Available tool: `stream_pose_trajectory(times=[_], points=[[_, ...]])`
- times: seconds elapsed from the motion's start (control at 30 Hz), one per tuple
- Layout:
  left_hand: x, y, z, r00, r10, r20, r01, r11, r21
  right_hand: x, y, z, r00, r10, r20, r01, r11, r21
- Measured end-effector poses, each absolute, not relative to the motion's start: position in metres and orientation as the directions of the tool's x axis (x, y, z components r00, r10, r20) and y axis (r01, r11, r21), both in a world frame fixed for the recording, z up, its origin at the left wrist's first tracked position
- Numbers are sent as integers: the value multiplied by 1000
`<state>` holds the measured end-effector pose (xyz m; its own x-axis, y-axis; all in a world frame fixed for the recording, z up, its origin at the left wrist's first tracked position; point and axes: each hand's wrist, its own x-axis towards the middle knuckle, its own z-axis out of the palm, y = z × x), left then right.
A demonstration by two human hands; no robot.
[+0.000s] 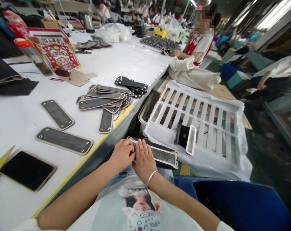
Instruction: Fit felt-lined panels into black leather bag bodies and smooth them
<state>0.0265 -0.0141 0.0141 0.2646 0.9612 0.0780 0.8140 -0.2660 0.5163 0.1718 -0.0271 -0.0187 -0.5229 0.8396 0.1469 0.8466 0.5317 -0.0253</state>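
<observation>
A long black panel with a grey strip and pale edging [163,155] lies across my lap, just off the table's edge. My left hand [123,152] grips its left end with curled fingers; what lies under the fingertips is hidden. Flat on the panel's upper face rests my right hand [145,158], fingers stretched out and side by side. On the table to the left are two similar grey panels with pale rims and small metal-edged holes, one angled [57,114] and one nearer [65,140]. Behind them sits a loose pile of such panels [102,98].
A white slotted frame [184,110] stands at right, holding a pale-rimmed strip [191,140] and a black piece [183,136]. Below it is a blue bin [239,199]. A phone [27,170] and black perforated strips [131,85] lie on the table [111,64]. A co-worker [199,45] is beyond.
</observation>
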Motion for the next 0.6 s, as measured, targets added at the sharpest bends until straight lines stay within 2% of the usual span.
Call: stream_pose_trajectory(times=[0.13,0.2,0.3,0.43,0.6], points=[[0,-18,5,90,971,223,696,-221,683,161,-22,-14,-571,812,121,815,578,-35],[-13,-18,-2,58,985,164,604,-166,780,157,-20,-13,-587,802,113,804,594,-36],[-22,-16,-13,130,992,0,424,-56,904,150,-16,-14,-595,795,120,797,603,-34],[-14,-17,-16,59,998,-26,348,4,938,140,-11,-16,-619,766,175,773,633,-37],[0,-14,-19,-58,996,-65,272,78,959,134,-9,-24,-597,728,336,761,647,-50]])
